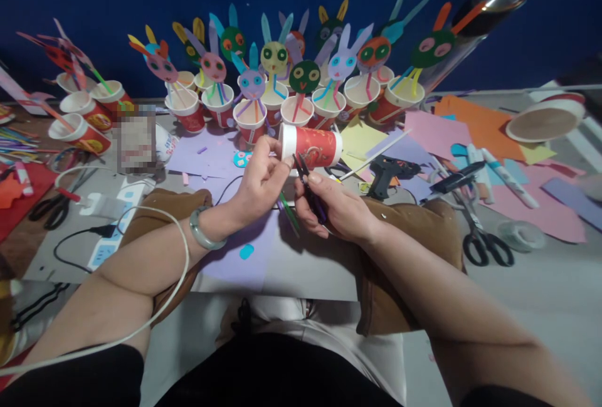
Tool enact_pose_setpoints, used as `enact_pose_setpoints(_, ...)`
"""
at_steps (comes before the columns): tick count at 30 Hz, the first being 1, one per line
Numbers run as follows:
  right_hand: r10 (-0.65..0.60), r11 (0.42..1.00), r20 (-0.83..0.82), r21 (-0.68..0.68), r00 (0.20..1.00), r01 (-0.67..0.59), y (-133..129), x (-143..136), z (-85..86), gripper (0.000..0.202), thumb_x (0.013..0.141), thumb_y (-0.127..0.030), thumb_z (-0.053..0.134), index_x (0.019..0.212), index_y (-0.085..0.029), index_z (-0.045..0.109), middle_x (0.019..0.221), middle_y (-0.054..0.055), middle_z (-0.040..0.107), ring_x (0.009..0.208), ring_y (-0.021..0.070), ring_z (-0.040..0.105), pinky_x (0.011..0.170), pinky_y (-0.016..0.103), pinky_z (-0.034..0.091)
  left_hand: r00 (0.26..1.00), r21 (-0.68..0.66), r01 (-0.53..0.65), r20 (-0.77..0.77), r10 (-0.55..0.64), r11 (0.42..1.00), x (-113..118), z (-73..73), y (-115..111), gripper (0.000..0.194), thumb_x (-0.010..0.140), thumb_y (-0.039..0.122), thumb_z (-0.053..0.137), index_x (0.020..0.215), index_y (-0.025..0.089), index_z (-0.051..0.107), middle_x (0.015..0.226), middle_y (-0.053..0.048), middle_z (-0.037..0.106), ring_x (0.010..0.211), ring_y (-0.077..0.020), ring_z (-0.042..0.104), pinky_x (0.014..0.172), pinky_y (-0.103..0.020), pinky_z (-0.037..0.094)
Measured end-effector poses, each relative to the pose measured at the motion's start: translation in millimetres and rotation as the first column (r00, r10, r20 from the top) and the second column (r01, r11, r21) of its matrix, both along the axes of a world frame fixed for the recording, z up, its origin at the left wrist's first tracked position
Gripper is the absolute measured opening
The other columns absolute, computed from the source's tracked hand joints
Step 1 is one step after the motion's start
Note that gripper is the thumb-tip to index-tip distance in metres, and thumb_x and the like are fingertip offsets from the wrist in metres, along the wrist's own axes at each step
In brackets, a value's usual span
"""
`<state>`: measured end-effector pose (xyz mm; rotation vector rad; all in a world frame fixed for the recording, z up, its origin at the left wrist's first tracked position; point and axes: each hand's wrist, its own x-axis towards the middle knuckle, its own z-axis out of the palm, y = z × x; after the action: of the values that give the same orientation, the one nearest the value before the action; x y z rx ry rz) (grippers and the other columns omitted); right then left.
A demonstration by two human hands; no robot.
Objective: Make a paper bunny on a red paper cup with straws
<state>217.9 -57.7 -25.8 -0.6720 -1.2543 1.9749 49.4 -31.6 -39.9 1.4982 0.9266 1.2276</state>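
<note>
My two hands work close together above the table's middle. The right hand (336, 206) is closed on small scissors (310, 194), their blades pointing away from me. The left hand (261, 184) has thumb and fingers drawn together beside the blade tips; I cannot tell what, if anything, it pinches. A red cup (317, 145) lies on its side just beyond my fingers, its white rim toward the left; whether my left hand touches it is unclear. Below the hands are thin green and purple strips (288, 214); nearer me, a blue scrap (246, 251) lies on lilac paper (235, 275). Behind, upright cups (249, 123) bear rabbit-eared paper heads (253, 85). To the right are a glue gun (380, 176), markers (510, 182), large scissors (484, 245) and tape (523, 235); to the left, a power strip (104, 247).
</note>
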Motion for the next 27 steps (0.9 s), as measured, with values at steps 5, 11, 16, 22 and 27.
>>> enact_pose_setpoints(5, 0.024, 1.0, -0.002, -0.015, 1.0, -0.024, -0.3, 0.3, 1.8, 0.032, 0.102, -0.053, 0.044, 0.093, -0.023, 0.043, 0.051, -0.009, 0.054, 0.032, 0.008, 0.04, 0.033, 0.019, 0.031, 1.0, 0.006, -0.024, 0.007, 0.024, 1.0, 1.1, 0.4, -1.1, 0.047, 0.093, 0.064, 0.06, 0.102, 0.023, 0.039, 0.06, 0.009, 0.045, 0.046, -0.0065, 0.047, 0.044, -0.021, 0.028)
enact_pose_setpoints(11, 0.028, 0.999, -0.001, -0.024, 1.0, -0.028, 1.1, 1.4, 1.1, 0.032, 0.102, -0.053, 0.046, 0.094, -0.023, 0.043, 0.054, -0.009, 0.057, 0.033, 0.0089, 0.045, 0.034, 0.019, 0.033, 1.0, 0.009, -0.011, 0.026, 0.01, 1.0, 2.2, 1.5, -1.6, 0.048, 0.092, 0.065, 0.061, 0.102, 0.023, 0.039, 0.062, 0.008, 0.046, 0.046, -0.0052, 0.045, 0.044, -0.021, 0.027)
enact_pose_setpoints(16, 0.033, 0.999, -0.02, -0.036, 0.999, -0.034, 2.3, 2.2, 0.9, 0.033, 0.101, -0.054, 0.049, 0.093, -0.022, 0.044, 0.054, -0.008, 0.059, 0.033, 0.0098, 0.049, 0.033, 0.019, 0.035, 1.0, 0.031, -0.018, 0.004, 0.018, 0.999, 2.3, 1.8, -1.3, 0.049, 0.092, 0.066, 0.06, 0.102, 0.023, 0.039, 0.064, 0.008, 0.045, 0.046, -0.0045, 0.042, 0.044, -0.021, 0.026)
enact_pose_setpoints(22, 0.035, 0.997, -0.028, -0.062, 0.999, -0.037, 2.8, 1.8, 2.1, 0.035, 0.099, -0.055, 0.052, 0.093, -0.023, 0.043, 0.053, -0.008, 0.06, 0.032, 0.0107, 0.049, 0.033, 0.019, 0.036, 1.0, 0.042, -0.03, -0.004, 0.03, 0.999, 2.5, 3.1, -1.9, 0.045, 0.094, 0.063, 0.06, 0.102, 0.023, 0.04, 0.063, 0.007, 0.045, 0.046, -0.0061, 0.044, 0.044, -0.022, 0.029)
enact_pose_setpoints(27, 0.034, 0.998, -0.021, -0.061, 0.999, -0.035, 3.1, 1.8, 2.4, 0.035, 0.099, -0.056, 0.053, 0.093, -0.023, 0.043, 0.052, -0.009, 0.059, 0.031, 0.0102, 0.048, 0.032, 0.018, 0.035, 1.0, 0.015, -0.004, 0.01, 0.004, 1.0, 2.4, 3.0, -1.9, 0.045, 0.094, 0.062, 0.061, 0.103, 0.024, 0.04, 0.062, 0.008, 0.046, 0.045, -0.0062, 0.045, 0.043, -0.022, 0.03)
